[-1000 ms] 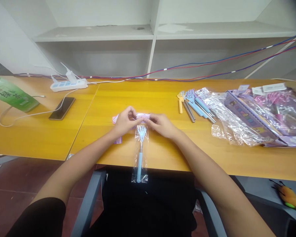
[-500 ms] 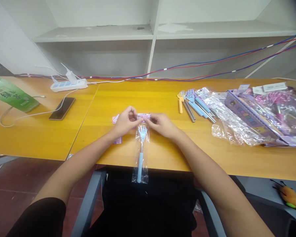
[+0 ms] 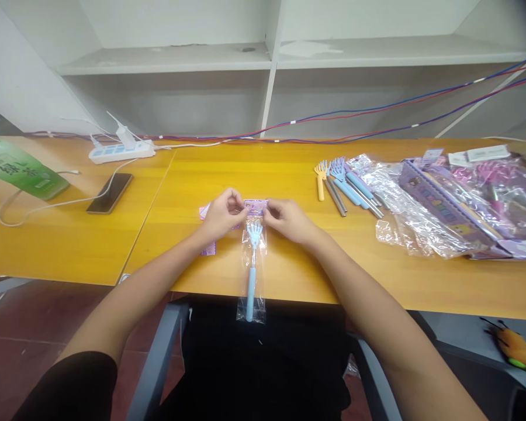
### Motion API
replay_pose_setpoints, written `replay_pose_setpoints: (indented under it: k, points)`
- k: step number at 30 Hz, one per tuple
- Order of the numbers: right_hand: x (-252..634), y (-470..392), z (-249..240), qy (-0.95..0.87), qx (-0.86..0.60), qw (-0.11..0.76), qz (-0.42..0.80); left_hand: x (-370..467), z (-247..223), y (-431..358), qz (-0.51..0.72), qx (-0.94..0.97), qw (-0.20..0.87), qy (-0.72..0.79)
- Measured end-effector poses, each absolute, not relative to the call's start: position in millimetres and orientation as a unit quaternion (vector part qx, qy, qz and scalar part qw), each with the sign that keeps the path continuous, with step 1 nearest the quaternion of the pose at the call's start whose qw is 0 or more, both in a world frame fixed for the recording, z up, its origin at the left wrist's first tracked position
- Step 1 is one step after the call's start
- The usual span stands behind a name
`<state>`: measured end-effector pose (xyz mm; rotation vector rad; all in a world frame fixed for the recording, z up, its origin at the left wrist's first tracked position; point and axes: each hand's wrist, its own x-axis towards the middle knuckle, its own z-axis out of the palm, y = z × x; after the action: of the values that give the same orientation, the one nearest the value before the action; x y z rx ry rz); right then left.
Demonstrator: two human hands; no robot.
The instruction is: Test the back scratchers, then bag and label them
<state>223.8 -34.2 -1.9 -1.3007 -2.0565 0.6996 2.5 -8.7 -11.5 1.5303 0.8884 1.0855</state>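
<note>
Between my hands is a small pink-purple header card point(image 3: 256, 207) at the top of a clear plastic bag point(image 3: 260, 275). Inside the bag lies a light blue back scratcher point(image 3: 251, 286), its claw end toward the card and its handle reaching past the table edge. My left hand point(image 3: 224, 215) pinches the card's left end with thumb and fingers. At the right end my right hand point(image 3: 287, 220) pinches it the same way. More pink-purple cards point(image 3: 209, 250) lie on the table, partly hidden under my left hand and wrist.
Several loose back scratchers point(image 3: 355, 187) lie at the right, beside crumpled clear plastic point(image 3: 414, 210) and a purple display box point(image 3: 442, 202) of packaged ones. At the left are a phone point(image 3: 110, 193), a power strip point(image 3: 123, 151) and a green bottle point(image 3: 24, 168). Cables point(image 3: 333, 140) run along the back.
My thumbs have moved apart from the card's middle to its two ends, so more of its face shows. The bagged back scratcher has shifted slightly to the right.
</note>
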Motion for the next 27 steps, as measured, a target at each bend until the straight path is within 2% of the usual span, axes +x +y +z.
replay_pose_setpoints:
  k: [12, 19, 27]
  points:
    - [225.6, -33.1, -2.2, -0.778, -0.500, 0.278, 0.258, -0.6, -14.2, -5.9, 0.422, 0.692, 0.468, 0.353]
    - [231.4, -22.5, 2.3, -0.755, -0.548, 0.283, 0.223, -5.9, -12.2, -3.3, 0.414, 0.687, 0.408, 0.435]
    - [226.1, -74.1, 37.0, -0.778, -0.547, 0.113, 0.286, -9.1, -16.6, 5.6, 0.458, 0.642, 0.414, 0.455]
